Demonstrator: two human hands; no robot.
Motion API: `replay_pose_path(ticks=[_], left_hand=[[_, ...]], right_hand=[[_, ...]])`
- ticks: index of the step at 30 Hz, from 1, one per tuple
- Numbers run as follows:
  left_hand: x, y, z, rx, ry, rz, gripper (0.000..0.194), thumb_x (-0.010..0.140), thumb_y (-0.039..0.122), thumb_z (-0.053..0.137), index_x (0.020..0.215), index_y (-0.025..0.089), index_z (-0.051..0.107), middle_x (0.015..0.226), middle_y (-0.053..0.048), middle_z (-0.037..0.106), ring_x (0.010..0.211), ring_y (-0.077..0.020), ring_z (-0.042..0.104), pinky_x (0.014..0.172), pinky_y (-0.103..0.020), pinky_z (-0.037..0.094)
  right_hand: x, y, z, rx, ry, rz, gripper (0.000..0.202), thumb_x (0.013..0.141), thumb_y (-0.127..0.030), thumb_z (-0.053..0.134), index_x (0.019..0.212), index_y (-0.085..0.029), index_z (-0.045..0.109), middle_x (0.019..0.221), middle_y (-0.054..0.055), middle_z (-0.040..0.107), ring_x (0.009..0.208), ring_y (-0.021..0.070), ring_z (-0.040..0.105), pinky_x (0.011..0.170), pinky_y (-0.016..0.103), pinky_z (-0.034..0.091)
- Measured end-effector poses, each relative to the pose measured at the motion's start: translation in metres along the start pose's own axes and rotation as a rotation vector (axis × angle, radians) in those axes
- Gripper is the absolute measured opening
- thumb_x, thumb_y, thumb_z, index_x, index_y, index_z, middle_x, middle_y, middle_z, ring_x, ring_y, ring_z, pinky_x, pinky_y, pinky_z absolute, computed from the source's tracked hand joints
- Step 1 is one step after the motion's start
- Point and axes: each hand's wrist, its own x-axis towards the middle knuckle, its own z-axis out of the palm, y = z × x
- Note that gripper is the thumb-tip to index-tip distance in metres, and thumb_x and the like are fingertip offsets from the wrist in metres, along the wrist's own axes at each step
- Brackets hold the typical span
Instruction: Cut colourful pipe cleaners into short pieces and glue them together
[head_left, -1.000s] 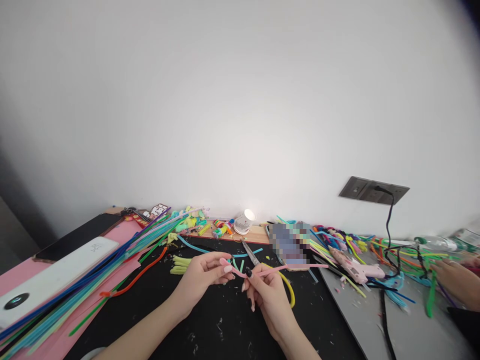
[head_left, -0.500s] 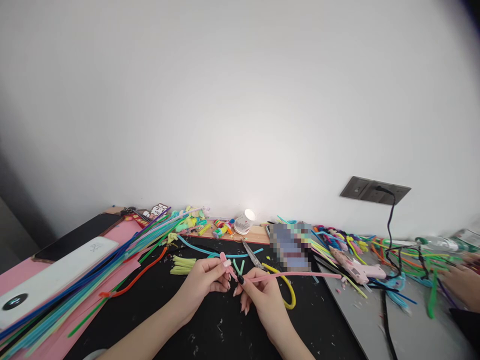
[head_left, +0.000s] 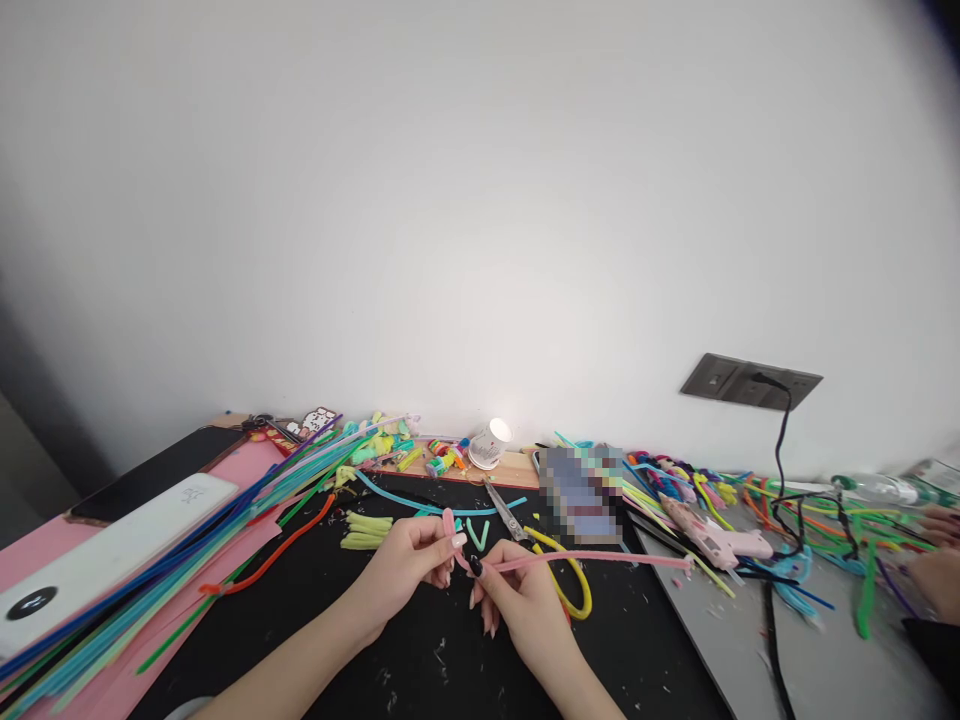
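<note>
My left hand (head_left: 420,555) pinches the bent end of a pink pipe cleaner (head_left: 615,556) between thumb and fingers. Close beside it, my right hand (head_left: 514,590) grips the same pink strip, whose long free end stretches to the right over the black mat (head_left: 420,650). Just beyond my fingertips lies a small mint V-shaped piece (head_left: 478,534). Scissors with yellow handles (head_left: 506,510) lie behind and beside my right hand. A bundle of short yellow-green pieces (head_left: 366,530) rests to the left of my left hand.
Long pipe cleaners (head_left: 247,520) and a white box-like object (head_left: 112,550) lie at left. A paper cup (head_left: 490,444) stands by the wall. A pink glue gun (head_left: 716,535) and black cord (head_left: 780,450) are at right. Another person's hand (head_left: 937,575) is at the far right.
My hands have shifted slightly, and the pink strip's free end has moved a little right and down. The mint V piece shows more fully. The other person's hand has moved right.
</note>
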Motion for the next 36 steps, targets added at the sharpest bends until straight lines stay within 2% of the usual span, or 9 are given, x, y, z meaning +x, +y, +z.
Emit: replay_pose_path(ticks=[3,5,8,13,19,23,29,32,36], left_hand=[[0.001,0.0,-0.002,0.124,-0.063,0.097,0.033,0.075,0.042,0.061,0.059,0.014,0.053,0.05,0.004,0.048,0.048,-0.0091,0.045,0.051,-0.021,0.038],[0.0,-0.001,-0.003,0.156,-0.149,0.12,0.033,0.075,0.041,0.061,0.058,0.014,0.05,0.05,0.005,0.046,0.047,-0.0086,0.044,0.049,-0.02,0.036],[-0.002,-0.003,-0.002,0.147,-0.295,0.072,0.033,0.074,0.039,0.062,0.059,0.014,0.049,0.053,0.005,0.048,0.046,-0.0076,0.043,0.047,-0.019,0.035],[-0.005,-0.004,-0.003,0.127,-0.481,-0.053,0.028,0.071,0.037,0.066,0.063,0.012,0.055,0.054,0.003,0.051,0.044,-0.0065,0.044,0.043,-0.018,0.035],[-0.006,-0.002,-0.007,0.133,-0.578,-0.159,0.025,0.068,0.035,0.068,0.062,0.012,0.059,0.055,0.003,0.054,0.041,-0.0048,0.042,0.041,-0.016,0.034],[-0.008,-0.002,-0.01,0.144,-0.597,-0.217,0.024,0.066,0.034,0.069,0.061,0.012,0.06,0.053,0.003,0.054,0.04,-0.0051,0.043,0.039,-0.016,0.034],[-0.01,0.0,-0.01,0.178,-0.671,-0.245,0.023,0.064,0.032,0.071,0.058,0.012,0.061,0.048,0.003,0.053,0.036,-0.0042,0.042,0.037,-0.015,0.032],[-0.008,-0.001,-0.008,0.157,-0.609,-0.232,0.025,0.063,0.034,0.071,0.058,0.012,0.061,0.048,0.003,0.054,0.037,-0.0055,0.045,0.039,-0.016,0.035],[-0.004,-0.002,-0.006,0.154,-0.32,-0.079,0.022,0.063,0.033,0.072,0.064,0.013,0.064,0.049,0.003,0.055,0.043,-0.0092,0.052,0.046,-0.02,0.042]], right_hand=[[-0.002,-0.002,-0.002,-0.017,-0.003,-0.004,0.034,0.079,-0.046,0.054,0.064,-0.017,0.046,0.044,-0.007,0.046,0.032,0.0043,0.036,0.033,0.016,0.023],[-0.002,-0.002,-0.004,0.006,-0.009,-0.013,0.037,0.081,-0.048,0.051,0.061,-0.018,0.043,0.042,-0.009,0.036,0.033,0.0036,0.028,0.034,0.017,0.018],[-0.001,0.001,-0.007,0.052,-0.032,-0.03,0.042,0.08,-0.05,0.051,0.056,-0.019,0.036,0.045,-0.01,0.029,0.038,0.0037,0.022,0.037,0.019,0.014],[0.001,0.004,-0.007,0.023,-0.126,-0.05,0.044,0.083,-0.051,0.047,0.055,-0.019,0.035,0.046,-0.009,0.026,0.04,0.0047,0.018,0.04,0.022,0.011],[-0.003,0.004,-0.003,0.0,-0.185,-0.067,0.043,0.085,-0.048,0.045,0.056,-0.018,0.036,0.047,-0.008,0.026,0.042,0.0052,0.02,0.041,0.022,0.012],[-0.005,0.003,-0.003,-0.037,-0.203,-0.055,0.042,0.086,-0.046,0.044,0.056,-0.018,0.036,0.048,-0.008,0.028,0.044,0.0055,0.022,0.042,0.022,0.013],[-0.01,-0.007,-0.005,-0.114,-0.343,0.017,0.036,0.084,-0.038,0.049,0.056,-0.018,0.038,0.047,-0.008,0.031,0.044,0.0059,0.024,0.043,0.022,0.016],[-0.009,-0.007,-0.006,-0.116,-0.279,-0.001,0.036,0.084,-0.035,0.048,0.054,-0.019,0.035,0.046,-0.008,0.028,0.044,0.0059,0.022,0.043,0.022,0.015],[-0.004,-0.004,-0.01,-0.087,0.0,-0.07,0.037,0.084,-0.039,0.045,0.055,-0.02,0.033,0.047,-0.009,0.025,0.043,0.0062,0.019,0.042,0.022,0.013]])
